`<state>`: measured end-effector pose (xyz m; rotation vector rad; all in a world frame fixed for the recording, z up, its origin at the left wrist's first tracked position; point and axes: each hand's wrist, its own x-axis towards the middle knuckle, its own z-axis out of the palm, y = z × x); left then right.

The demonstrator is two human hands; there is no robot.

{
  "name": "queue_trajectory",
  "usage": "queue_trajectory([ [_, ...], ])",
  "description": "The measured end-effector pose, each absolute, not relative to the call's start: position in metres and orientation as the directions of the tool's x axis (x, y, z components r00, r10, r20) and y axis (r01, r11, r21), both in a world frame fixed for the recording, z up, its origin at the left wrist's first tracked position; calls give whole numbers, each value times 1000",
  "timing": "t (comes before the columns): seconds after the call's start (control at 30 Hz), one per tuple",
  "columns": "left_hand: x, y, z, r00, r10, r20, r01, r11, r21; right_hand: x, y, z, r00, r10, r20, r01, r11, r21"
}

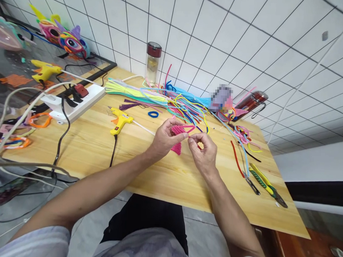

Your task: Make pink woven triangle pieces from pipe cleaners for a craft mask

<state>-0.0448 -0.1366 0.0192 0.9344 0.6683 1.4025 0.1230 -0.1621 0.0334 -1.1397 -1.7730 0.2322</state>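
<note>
My left hand [167, 137] is closed on a flat pink piece [176, 148] made of ridged rows of pipe cleaner. From its top a loose pink pipe cleaner strand [191, 127] bends over toward the right. The fingertips of my right hand [203, 149] pinch what looks like the end of that strand, close beside my left thumb. Both hands are above the front middle of the wooden table [169, 181]. Left of them lies a yellow glue gun [121, 122] with a white glue stick in it. A small blue ring [153, 114] rests behind my left hand.
Bundled pipe cleaners [139, 93] spread along the back, near a glass bottle [153, 65]. At left are a power strip [76, 101], cables and another glue gun [46, 70]. Yellow-green pliers [268, 185] lie at right; a second bottle [250, 103] leans behind.
</note>
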Motion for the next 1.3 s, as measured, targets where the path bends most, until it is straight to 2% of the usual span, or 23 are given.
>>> queue_trajectory([
  [0.13,-42,-137,14,39,986,161,-486,-122,866,120,-164,32,-38,795,606,599,503,-623],
  [0.23,-41,-137,11,63,983,174,-521,-116,845,120,-165,32,4,810,586,609,463,-644],
  [0.37,-41,-137,7,188,973,133,-565,-4,825,122,-167,34,22,807,590,614,455,-645],
  [0.5,-41,-137,6,280,958,57,-537,107,837,123,-169,35,7,797,604,611,475,-634],
  [0.67,-43,-139,11,231,972,41,-501,83,861,124,-171,34,-32,807,590,608,484,-629],
  [0.97,-32,-147,5,102,991,-86,-526,127,841,119,-173,26,-50,785,618,630,505,-590],
  [1.13,-32,-149,4,107,990,-93,-515,136,846,116,-174,24,-58,783,619,641,504,-578],
  [1.3,-37,-147,8,135,991,-19,-560,92,823,120,-168,20,-43,798,601,655,477,-586],
])
